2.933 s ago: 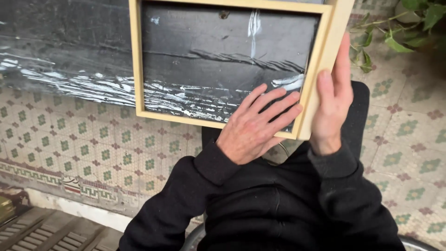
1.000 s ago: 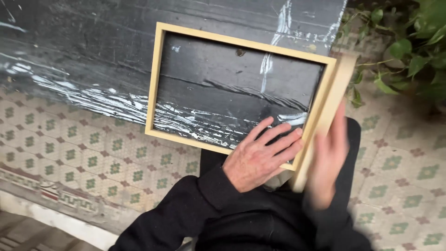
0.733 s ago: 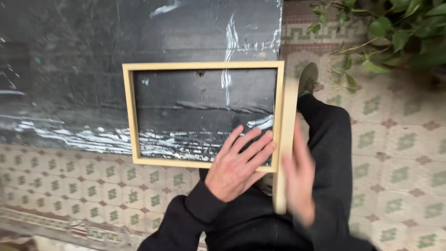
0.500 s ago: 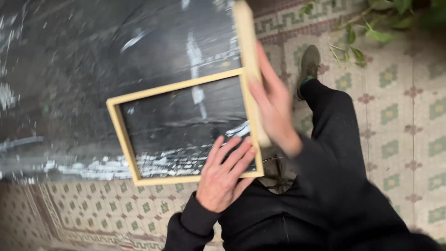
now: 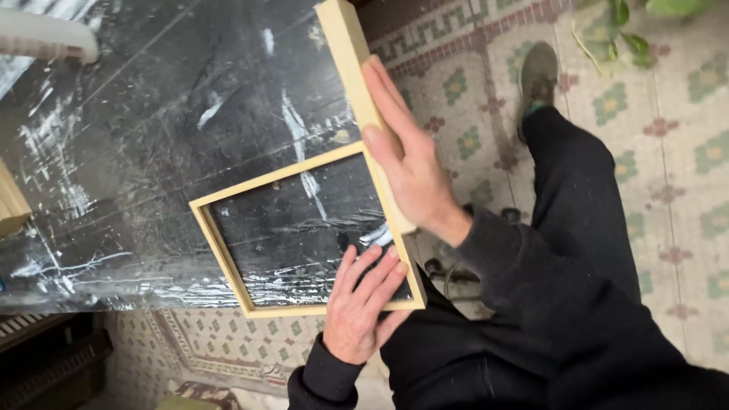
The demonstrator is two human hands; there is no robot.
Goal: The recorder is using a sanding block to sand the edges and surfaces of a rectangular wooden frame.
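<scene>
A light wooden frame (image 5: pixel 228 254) with a clear pane rests over my lap, tilted, and the black sheet shows through it. My left hand (image 5: pixel 363 304) lies flat on the frame's near corner, fingers spread over the pane and the lower rail. My right hand (image 5: pixel 406 159) grips a separate pale wooden bar (image 5: pixel 345 61) that stands along the frame's right side and reaches up past its top corner. I wear black sleeves and black trousers.
A black plastic sheet (image 5: pixel 152 137) streaked with white covers the floor at left. Patterned tiles (image 5: pixel 683 152) lie to the right, with my shoe (image 5: pixel 539 72) on them and green leaves (image 5: pixel 630 23) at the top right. A pale wooden piece (image 5: pixel 11 205) sits at the left edge.
The view has swung and the frame has turned from level to tilted. My right hand moved from the frame's right edge up onto the wooden bar. My left hand stayed on the near corner.
</scene>
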